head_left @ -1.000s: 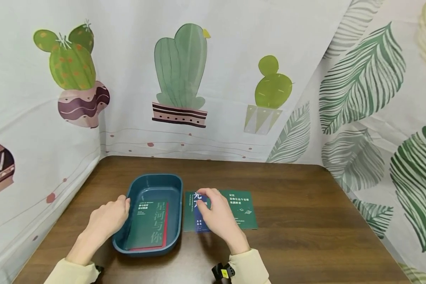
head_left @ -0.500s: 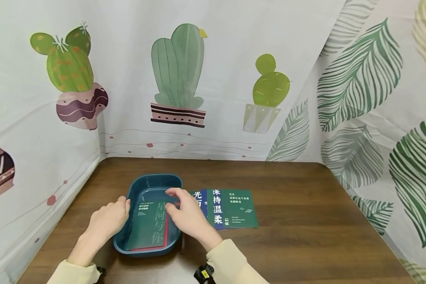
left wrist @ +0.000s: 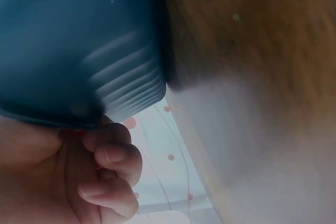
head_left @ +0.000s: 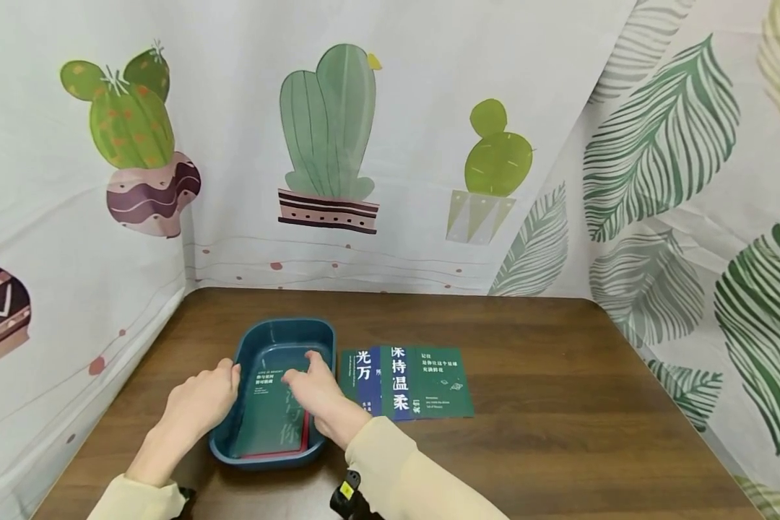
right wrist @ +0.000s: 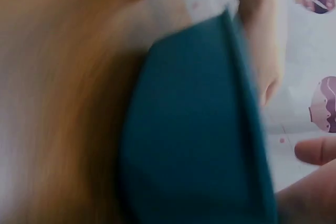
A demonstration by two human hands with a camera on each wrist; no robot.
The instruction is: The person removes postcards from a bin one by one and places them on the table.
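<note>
- A cactus-print cloth [head_left: 416, 144] hangs behind the brown table [head_left: 546, 375].
- Your left hand [head_left: 203, 393] grips the blue tray [head_left: 289, 331] by its rim.
- Your right hand [head_left: 321, 396], thumb and finger apart, is over the green card [head_left: 263, 426] inside.
- Overlapping cards [head_left: 443, 386] lie beside the tray.

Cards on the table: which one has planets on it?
The rightmost green card, farthest from the blue tub. The other cards visibly show only writing.

A screened-off table corner, room type unclear: white cactus-and-leaf-print cloth [head_left: 416, 144] fills the upper frame behind a brown wood-grain tabletop [head_left: 546, 390].
</note>
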